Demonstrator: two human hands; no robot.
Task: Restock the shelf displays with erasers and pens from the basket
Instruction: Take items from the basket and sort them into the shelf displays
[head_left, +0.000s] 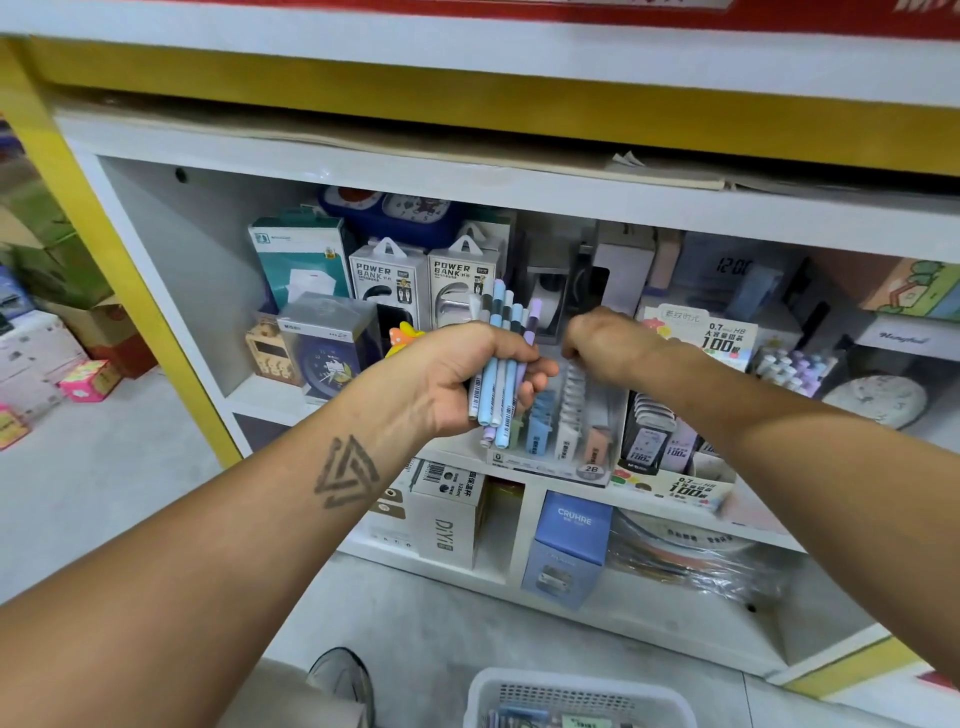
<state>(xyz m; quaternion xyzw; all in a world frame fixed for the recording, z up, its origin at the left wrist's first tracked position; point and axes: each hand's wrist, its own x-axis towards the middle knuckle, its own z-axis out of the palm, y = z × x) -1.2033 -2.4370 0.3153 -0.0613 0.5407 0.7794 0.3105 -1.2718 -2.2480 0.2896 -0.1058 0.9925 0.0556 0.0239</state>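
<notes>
Left hand (457, 374) grips a bundle of slim pastel pens (501, 364); right hand (605, 338) curls over the "2B" eraser display (566, 415), seemingly pinching something unseen. "POWER BANK" boxes (415, 280) behind.

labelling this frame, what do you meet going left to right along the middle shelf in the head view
teal box → white power bank boxes → left hand gripping the bundle of pens → right hand above the eraser display → lead refill display

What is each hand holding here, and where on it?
The left hand grips a bundle of pens around their middle. The right hand is curled over the display box; anything in it is hidden.
</notes>
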